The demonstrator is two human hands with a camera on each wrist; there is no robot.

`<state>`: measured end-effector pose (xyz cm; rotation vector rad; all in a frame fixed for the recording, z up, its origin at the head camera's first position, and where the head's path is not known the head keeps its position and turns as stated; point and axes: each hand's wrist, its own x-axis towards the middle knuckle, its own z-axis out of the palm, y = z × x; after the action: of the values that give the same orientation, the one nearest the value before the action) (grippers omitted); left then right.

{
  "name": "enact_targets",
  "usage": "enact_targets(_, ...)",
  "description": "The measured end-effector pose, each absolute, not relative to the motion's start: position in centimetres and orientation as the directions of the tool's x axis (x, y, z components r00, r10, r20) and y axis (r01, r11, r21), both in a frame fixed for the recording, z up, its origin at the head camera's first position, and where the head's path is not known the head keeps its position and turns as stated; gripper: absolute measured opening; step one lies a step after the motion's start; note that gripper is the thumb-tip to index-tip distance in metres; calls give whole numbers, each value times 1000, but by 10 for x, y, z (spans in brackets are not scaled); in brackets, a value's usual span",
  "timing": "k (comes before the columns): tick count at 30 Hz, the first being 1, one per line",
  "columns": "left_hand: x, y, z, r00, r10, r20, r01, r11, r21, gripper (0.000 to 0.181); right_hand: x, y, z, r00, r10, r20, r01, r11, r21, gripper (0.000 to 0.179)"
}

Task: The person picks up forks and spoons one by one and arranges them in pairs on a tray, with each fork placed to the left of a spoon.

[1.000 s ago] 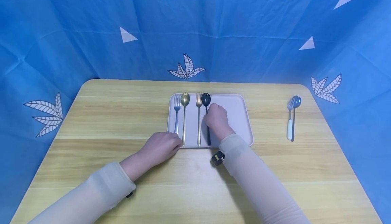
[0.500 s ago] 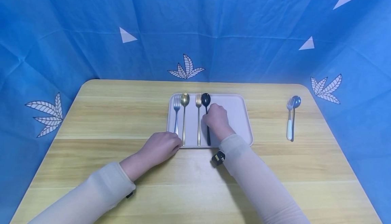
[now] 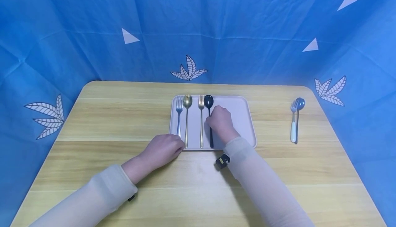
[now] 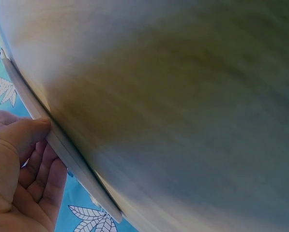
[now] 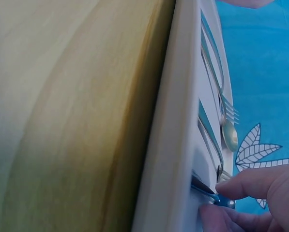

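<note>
A pale pinkish tray lies on the table, bearing cutlery laid side by side. My left hand holds its front left corner; in the left wrist view the thumb presses the outer side of the rim. My right hand is over the tray, pinching the handle of a black spoon between thumb and fingers. To the left of that spoon lie a gold fork, a gold spoon and a silver fork, whose handle end is hidden behind my left hand.
Towards the table's right edge, a white-handled fork lies against a silver spoon. Blue cloth with leaf prints hangs round the back and sides of the wooden table.
</note>
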<state>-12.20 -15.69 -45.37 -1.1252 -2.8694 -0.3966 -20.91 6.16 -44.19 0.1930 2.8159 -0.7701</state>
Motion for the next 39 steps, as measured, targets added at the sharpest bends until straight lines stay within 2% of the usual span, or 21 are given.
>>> enact_targets(12, -121, -157, -454, -743, 659, 114, 664, 707, 243, 31, -208, 69, -433, -954, 59, -293, 203, 847, -491, 34)
enact_targets(21, -122, -157, -454, -749, 655, 98, 656, 714, 244, 29, -204, 88, -424, -966, 58, -254, 178, 859, -480, 44)
enact_targets(31, -121, -158, -454, -740, 661, 129, 670, 703, 238, 28, -202, 107, -418, -963, 71, -259, 189, 864, -467, 40)
enact_targets(39, -121, -157, -455, -747, 656, 114, 660, 710, 245, 29, -202, 131, -412, -976, 78, -203, 167, 866, -471, 37)
